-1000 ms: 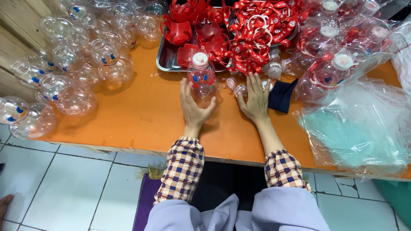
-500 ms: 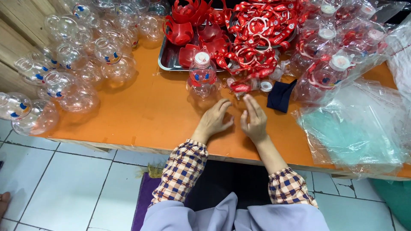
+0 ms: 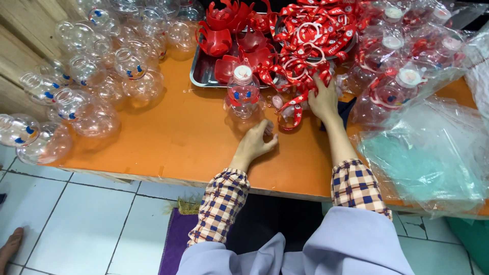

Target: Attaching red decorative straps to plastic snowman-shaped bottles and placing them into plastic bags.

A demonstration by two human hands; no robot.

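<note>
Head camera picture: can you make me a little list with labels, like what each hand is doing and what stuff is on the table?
Left hand: resting on the orange table, fingers curled, just below the capped bottle; whether it holds something small cannot be told.
Right hand: reaching into the pile of red straps, fingers on them.
Capped bottle: clear, upright, white cap, red and blue marks.
Tray: metal, holding red plastic pieces.
Left side: heap of clear empty bottles.
Right side: clear plastic bags.
</note>
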